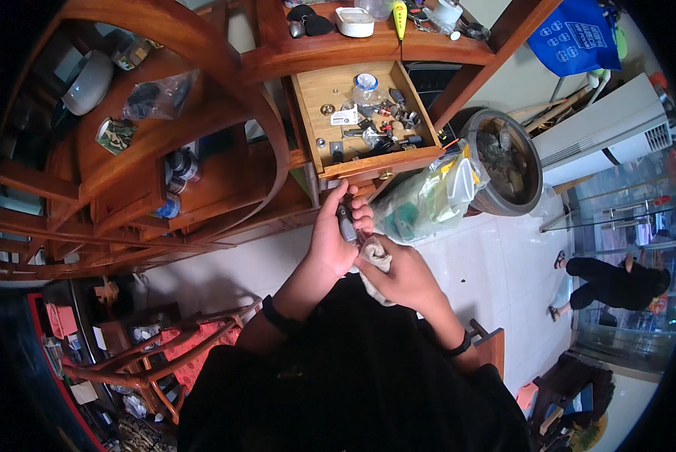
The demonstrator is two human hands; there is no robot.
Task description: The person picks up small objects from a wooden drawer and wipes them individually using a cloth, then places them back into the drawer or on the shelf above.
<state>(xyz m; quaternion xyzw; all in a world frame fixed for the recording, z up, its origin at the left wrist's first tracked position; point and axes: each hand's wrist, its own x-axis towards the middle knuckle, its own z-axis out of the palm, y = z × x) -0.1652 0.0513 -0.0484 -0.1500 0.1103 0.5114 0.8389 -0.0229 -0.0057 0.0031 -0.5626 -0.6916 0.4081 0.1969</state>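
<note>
My left hand [329, 243] is palm up, its fingers curled around a small dark grey object [346, 224] whose kind I cannot tell. Bunched in my right hand [408, 274] is a rolled beige cloth [376, 254], right against the left palm. Just beyond my fingertips, a wooden drawer [369, 168] is pulled out. Inside it lie a roll of tape with a blue rim [366, 82], a white card with print [344, 116], a metal nut [321, 143], and several small metal and plastic parts.
Wooden shelving [261, 186] curves along the left. Right of the drawer sit a filled plastic bag [417, 203] and a large round pot [527, 198]. A white tin [355, 22] and a yellow screwdriver-like tool [400, 20] lie above. A person [612, 282] stands at far right.
</note>
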